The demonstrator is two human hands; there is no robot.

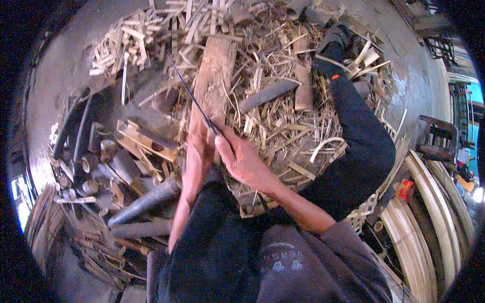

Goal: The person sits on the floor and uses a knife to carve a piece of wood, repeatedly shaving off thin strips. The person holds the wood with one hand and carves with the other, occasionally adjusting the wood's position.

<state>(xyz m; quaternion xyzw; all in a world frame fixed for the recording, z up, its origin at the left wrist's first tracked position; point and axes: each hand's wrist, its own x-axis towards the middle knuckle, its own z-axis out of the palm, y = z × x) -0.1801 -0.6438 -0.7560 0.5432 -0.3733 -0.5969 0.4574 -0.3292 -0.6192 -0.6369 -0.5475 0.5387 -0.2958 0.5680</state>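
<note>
My right hand [241,159] is closed around the handle of a knife [188,89]. Its long, thin, dark blade points up and to the left, across the edge of a thick wooden plank [214,70]. Close against the right hand, my left hand [201,144] rests at the near end of the plank. The left fingers are mostly hidden behind the knife and the right hand, so whether they hold something does not show. Cut bamboo sticks and shavings [283,121] lie just right of the plank.
A heap of short split sticks [126,45] lies at the far left. Bamboo tubes [146,202] and offcuts crowd the left side. My outstretched leg [361,116] borders the shavings on the right. Long bundled bamboo strips [409,242] and a dark stool [438,137] stand farther right.
</note>
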